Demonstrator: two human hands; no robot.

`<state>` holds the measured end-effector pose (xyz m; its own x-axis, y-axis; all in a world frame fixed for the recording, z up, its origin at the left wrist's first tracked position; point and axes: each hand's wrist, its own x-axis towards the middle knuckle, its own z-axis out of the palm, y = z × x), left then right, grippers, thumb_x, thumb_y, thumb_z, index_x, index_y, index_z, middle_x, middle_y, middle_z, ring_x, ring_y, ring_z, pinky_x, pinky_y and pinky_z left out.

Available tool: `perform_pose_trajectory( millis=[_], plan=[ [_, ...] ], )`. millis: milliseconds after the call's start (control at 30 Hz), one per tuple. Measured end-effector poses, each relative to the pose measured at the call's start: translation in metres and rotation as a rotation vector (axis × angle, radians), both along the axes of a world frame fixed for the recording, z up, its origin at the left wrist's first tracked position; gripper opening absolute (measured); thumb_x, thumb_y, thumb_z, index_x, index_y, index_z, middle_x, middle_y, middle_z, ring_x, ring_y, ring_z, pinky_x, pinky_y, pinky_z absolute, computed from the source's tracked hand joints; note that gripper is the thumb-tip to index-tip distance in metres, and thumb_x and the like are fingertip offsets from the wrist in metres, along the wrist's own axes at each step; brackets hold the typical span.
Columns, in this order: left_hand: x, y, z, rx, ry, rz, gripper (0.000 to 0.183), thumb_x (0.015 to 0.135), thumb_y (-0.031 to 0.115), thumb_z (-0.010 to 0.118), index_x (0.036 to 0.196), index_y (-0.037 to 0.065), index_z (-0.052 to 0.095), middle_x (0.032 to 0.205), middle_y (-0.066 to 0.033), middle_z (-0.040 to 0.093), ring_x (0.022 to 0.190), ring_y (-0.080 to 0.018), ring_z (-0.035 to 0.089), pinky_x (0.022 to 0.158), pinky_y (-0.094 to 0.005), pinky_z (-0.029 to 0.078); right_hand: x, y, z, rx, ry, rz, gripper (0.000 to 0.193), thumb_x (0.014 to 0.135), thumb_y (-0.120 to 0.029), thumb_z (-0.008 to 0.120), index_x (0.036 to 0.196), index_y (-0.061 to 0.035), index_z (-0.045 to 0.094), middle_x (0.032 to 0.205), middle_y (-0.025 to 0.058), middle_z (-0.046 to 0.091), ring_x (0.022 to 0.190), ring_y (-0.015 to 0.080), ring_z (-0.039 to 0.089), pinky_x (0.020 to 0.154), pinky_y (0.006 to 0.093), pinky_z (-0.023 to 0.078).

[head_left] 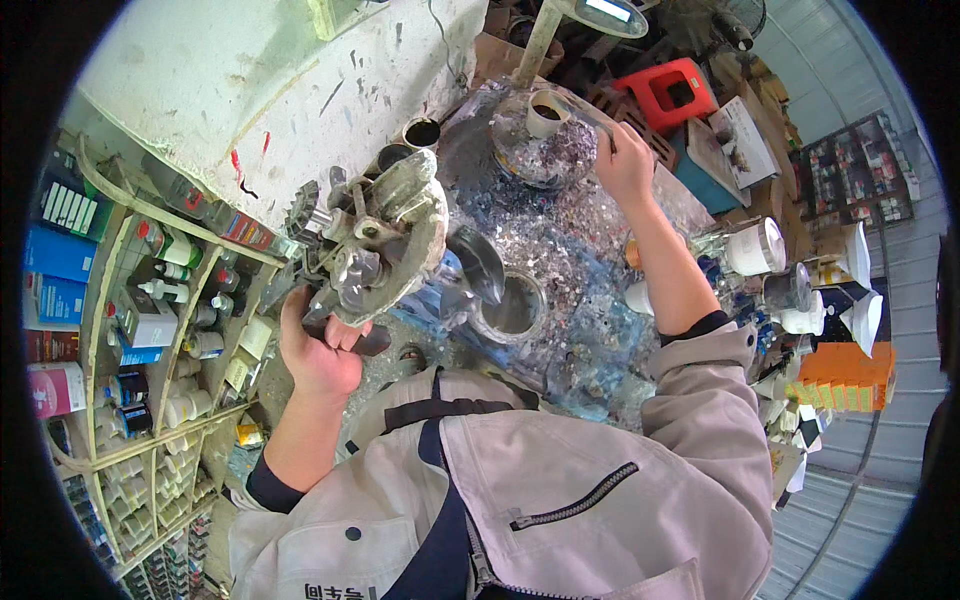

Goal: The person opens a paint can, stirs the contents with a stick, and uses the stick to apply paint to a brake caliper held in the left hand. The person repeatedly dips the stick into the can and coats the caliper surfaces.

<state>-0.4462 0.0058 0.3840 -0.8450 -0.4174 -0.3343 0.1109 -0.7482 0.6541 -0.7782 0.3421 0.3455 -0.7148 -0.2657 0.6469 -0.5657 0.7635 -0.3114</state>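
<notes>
On the left, my left hand [325, 350] is closed round a dark handle [372, 341] below a paint-caked metal device [385, 235] with gear-like parts and a pale crusted rim. The rest of the handle is hidden. At the upper right my right hand [627, 165] is closed, its fingers by a thin grey stick-like tool [588, 112] that slants toward a small pale cup [546, 116]. Dark stuff lies inside the cup. It stands on a paint-crusted round platform [540, 165] beside a scale display [606, 12].
The worktop [590, 290] is thick with dried paint and carries an open round container [512, 305]. Two dark-filled tubs [421, 133] sit by the white wall. Shelves of bottles [150, 330] line the left. A red stool [668, 92] and several white pots [755, 247] are on the right.
</notes>
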Motion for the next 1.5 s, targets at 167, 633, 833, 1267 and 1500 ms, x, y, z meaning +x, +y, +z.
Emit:
perform_pose_trajectory(
  millis=[167, 633, 833, 1267, 1500],
  plan=[
    [0.001, 0.002, -0.001, 0.011, 0.038, -0.035, 0.038, 0.105, 0.039, 0.042, 0.077, 0.015, 0.049, 0.056, 0.0034, 0.034, 0.053, -0.0148, 0.031, 0.06, -0.0358, 0.035, -0.004, 0.003, 0.003, 0.073, 0.015, 0.035, 0.021, 0.095, -0.016, 0.064, 0.108, -0.004, 0.075, 0.107, 0.0161, 0.075, 0.096, 0.0383, 0.071, 0.082, 0.0442, 0.058],
    [0.003, -0.003, -0.014, 0.001, 0.095, -0.062, 0.036, 0.105, 0.037, 0.042, 0.077, 0.015, 0.047, 0.056, 0.004, 0.032, 0.051, -0.0134, 0.029, 0.056, -0.0336, 0.03, -0.013, 0.0, 0.017, 0.131, 0.128, 0.212, 0.016, 0.094, -0.009, 0.062, 0.103, -0.0019, 0.073, 0.086, 0.014, 0.061, 0.081, 0.0353, 0.066, 0.07, 0.0434, 0.054],
    [0.003, -0.01, -0.023, 0.036, 0.099, -0.093, 0.043, 0.105, 0.048, 0.044, 0.089, 0.011, 0.06, 0.053, 0.0067, 0.031, 0.052, -0.0138, 0.033, 0.062, -0.0346, 0.035, -0.022, -0.001, 0.034, 0.33, 0.081, 0.24, 0.019, 0.094, -0.012, 0.062, 0.107, -0.0048, 0.073, 0.094, 0.0119, 0.065, 0.086, 0.0351, 0.068, 0.076, 0.0446, 0.057],
    [0.006, -0.019, -0.038, 0.101, 0.154, -0.078, 0.046, 0.107, 0.048, 0.044, 0.103, 0.008, 0.066, 0.06, 0.0021, 0.051, 0.055, -0.0165, 0.047, 0.063, -0.0363, 0.043, -0.02, -0.004, 0.033, 0.292, 0.033, 0.228, 0.019, 0.093, -0.012, 0.062, 0.108, -0.0061, 0.073, 0.098, 0.0121, 0.068, 0.088, 0.036, 0.07, 0.076, 0.0448, 0.058],
    [0.004, -0.018, -0.035, 0.079, 0.139, -0.097, 0.045, 0.107, 0.047, 0.045, 0.104, 0.008, 0.066, 0.061, 0.0027, 0.053, 0.056, -0.0165, 0.049, 0.062, -0.0361, 0.042, -0.018, -0.004, 0.031, 0.257, 0.066, 0.209, 0.019, 0.093, -0.014, 0.064, 0.107, -0.0054, 0.075, 0.099, 0.0119, 0.069, 0.087, 0.0352, 0.07, 0.076, 0.0436, 0.058]
  ],
)
